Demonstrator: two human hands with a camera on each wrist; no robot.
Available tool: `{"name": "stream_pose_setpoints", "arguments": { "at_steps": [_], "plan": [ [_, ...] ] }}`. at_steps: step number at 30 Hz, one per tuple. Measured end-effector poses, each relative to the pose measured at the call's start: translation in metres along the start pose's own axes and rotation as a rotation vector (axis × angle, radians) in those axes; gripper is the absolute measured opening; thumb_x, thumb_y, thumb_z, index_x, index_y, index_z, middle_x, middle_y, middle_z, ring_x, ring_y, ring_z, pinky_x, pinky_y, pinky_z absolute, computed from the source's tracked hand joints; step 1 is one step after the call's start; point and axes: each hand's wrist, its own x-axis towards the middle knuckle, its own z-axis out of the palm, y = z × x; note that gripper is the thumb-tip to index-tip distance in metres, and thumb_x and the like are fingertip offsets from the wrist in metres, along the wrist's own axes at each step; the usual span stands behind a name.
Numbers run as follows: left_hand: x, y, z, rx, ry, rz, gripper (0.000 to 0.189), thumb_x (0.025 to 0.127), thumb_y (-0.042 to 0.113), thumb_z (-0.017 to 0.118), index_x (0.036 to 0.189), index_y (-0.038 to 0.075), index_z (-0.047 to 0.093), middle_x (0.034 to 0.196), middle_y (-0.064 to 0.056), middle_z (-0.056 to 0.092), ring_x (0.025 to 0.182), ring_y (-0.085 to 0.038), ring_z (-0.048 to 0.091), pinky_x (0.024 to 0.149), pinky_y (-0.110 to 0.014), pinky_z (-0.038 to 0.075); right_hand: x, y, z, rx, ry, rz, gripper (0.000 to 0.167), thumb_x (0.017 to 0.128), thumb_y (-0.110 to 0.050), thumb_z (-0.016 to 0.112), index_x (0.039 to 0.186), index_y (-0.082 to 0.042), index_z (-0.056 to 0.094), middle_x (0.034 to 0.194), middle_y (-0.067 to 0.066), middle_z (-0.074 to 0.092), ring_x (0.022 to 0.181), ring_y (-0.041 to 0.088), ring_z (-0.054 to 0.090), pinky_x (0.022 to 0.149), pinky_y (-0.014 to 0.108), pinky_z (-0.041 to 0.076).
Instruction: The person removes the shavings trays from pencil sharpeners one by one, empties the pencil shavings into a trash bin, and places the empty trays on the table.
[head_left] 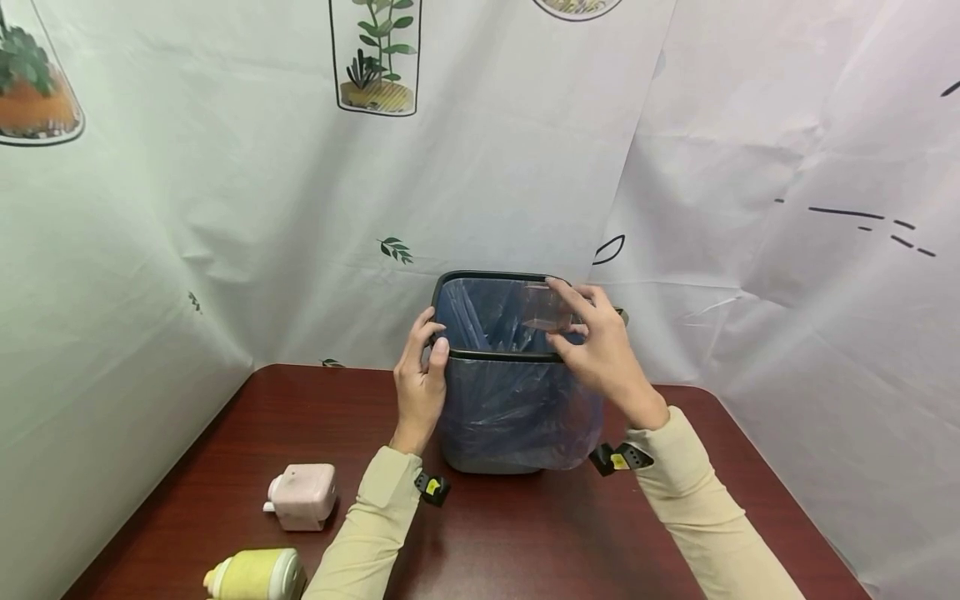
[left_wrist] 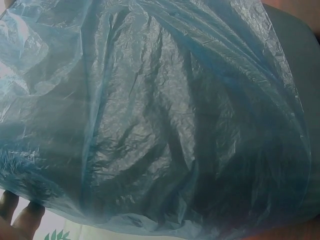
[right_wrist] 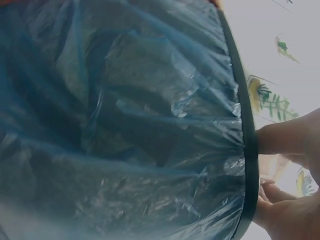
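Note:
A trash can [head_left: 487,458] stands on the table, lined with a translucent blue trash bag [head_left: 517,404] folded over its outside. A dark rim ring [head_left: 495,276] runs around the opening over the bag. My left hand [head_left: 422,379] grips the rim's left side, thumb in front. At the right side my right hand [head_left: 600,346] holds the rim, fingers and thumb spread across the corner. A pinkish see-through patch [head_left: 542,308] shows beside its fingers; I cannot tell what it is. The bag [left_wrist: 145,120] fills most of the left wrist view. The right wrist view shows fingertips against the ring [right_wrist: 249,140].
At the table's left lie a pink, boxy object [head_left: 303,497] with a white knob and a yellow-and-white bottle-shaped object [head_left: 255,573]. The dark red-brown table [head_left: 517,542] meets a white printed curtain [head_left: 495,167] behind and on both sides.

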Motion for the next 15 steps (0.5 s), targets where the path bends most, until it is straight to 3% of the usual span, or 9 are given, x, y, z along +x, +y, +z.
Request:
{"name": "stream_pose_setpoints", "arguments": {
  "at_steps": [3,8,15],
  "plan": [
    [0.0,0.001,0.0,0.003,0.0,-0.003,0.022,0.09,0.008,0.049,0.109,-0.001,0.057,0.131,-0.022,0.048,0.117,-0.036,0.049,0.082,-0.049,0.044,0.0,0.0,-0.002,0.096,-0.032,0.076,0.072,0.079,0.0,0.068,0.139,-0.028,0.04,0.124,0.013,0.041,0.101,0.024,0.054,0.078,0.033,0.052],
    [0.0,0.001,0.0,0.003,-0.002,0.001,0.022,0.09,0.007,0.049,0.109,-0.002,0.057,0.131,-0.022,0.048,0.116,-0.038,0.049,0.081,-0.049,0.044,0.0,0.001,-0.006,0.274,-0.075,0.184,0.07,0.08,-0.002,0.067,0.14,-0.022,0.038,0.124,0.017,0.039,0.109,0.028,0.053,0.082,0.032,0.05],
    [0.0,0.0,0.001,0.004,0.004,0.002,0.023,0.089,0.008,0.049,0.108,-0.005,0.057,0.13,-0.022,0.048,0.114,-0.039,0.05,0.079,-0.047,0.044,0.002,0.002,-0.012,0.433,-0.118,0.255,0.069,0.079,-0.004,0.069,0.139,-0.024,0.041,0.128,0.014,0.043,0.111,0.03,0.054,0.076,0.03,0.051]
  ]
}}
